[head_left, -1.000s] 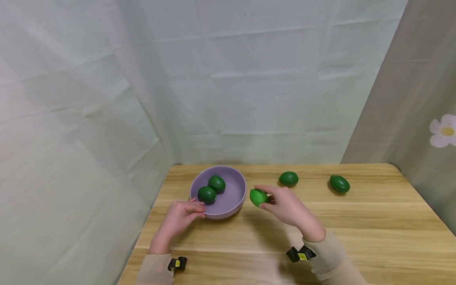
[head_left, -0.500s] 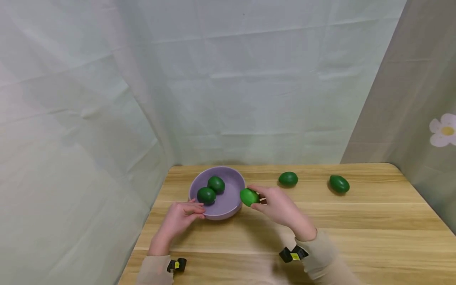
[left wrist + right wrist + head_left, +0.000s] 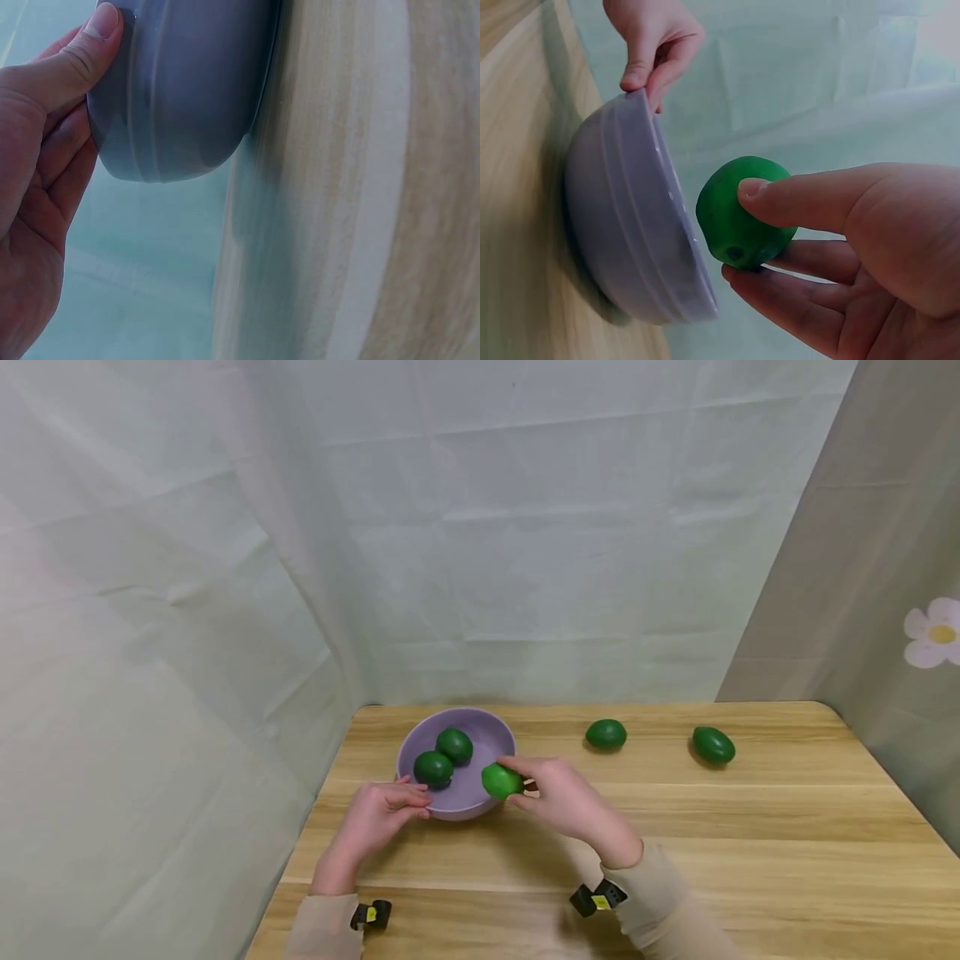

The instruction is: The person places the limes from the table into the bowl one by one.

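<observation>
A purple bowl stands on the wooden table, with two dark green fruits, one at the front and one behind, lying inside. My left hand pinches the bowl's front-left rim, thumb outside, as the left wrist view shows on the bowl's wall. Between thumb and fingers my right hand holds a brighter green, lime-like fruit over the bowl's right rim. In the right wrist view this lime-like fruit is just above the rim, apart from the bowl.
Two more dark green fruits lie on the table to the right: one nearer, one farther right. Pale cloth hangs behind the table and along its left side.
My right hand has moved left with the lime-like fruit, from beside the bowl to over its right rim. The left hand has stayed on the rim.
</observation>
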Tool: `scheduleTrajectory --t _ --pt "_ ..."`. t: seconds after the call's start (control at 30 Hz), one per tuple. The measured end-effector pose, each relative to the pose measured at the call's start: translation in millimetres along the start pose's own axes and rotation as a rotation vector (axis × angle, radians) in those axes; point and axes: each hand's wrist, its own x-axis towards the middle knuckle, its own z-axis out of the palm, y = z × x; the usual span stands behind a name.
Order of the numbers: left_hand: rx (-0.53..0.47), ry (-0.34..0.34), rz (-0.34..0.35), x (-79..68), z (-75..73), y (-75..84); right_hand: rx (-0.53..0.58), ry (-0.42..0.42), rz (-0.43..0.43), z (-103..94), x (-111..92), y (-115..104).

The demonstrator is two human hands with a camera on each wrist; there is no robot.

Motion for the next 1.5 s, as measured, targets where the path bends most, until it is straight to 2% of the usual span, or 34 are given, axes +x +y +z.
scheduleTrajectory --t 0.33,0.53,0.73,1.17,1.5 --pt "-0.011 -0.008 -0.010 0.0 -2.2 1.2 -0.031 0.001 -0.046 7.7 10.8 -2.0" --pt "-0.005 -0.001 0.008 0.8 -1.8 1.7 -0.096 -0.024 -0.078 14.1 21.1 -2.2" --pt "-0.002 -0.017 -0.009 1.5 -1.8 2.8 -0.141 -0.052 -0.094 17.8 26.9 -0.6" --pt "0.000 -0.006 0.007 -1.3 -0.8 -0.3 -0.172 -0.106 -0.094 24.0 36.2 -4.2" --pt "-0.001 -0.022 -0.017 -0.7 -2.4 2.8 -0.179 -0.133 -0.022 26.3 42.3 -5.3"
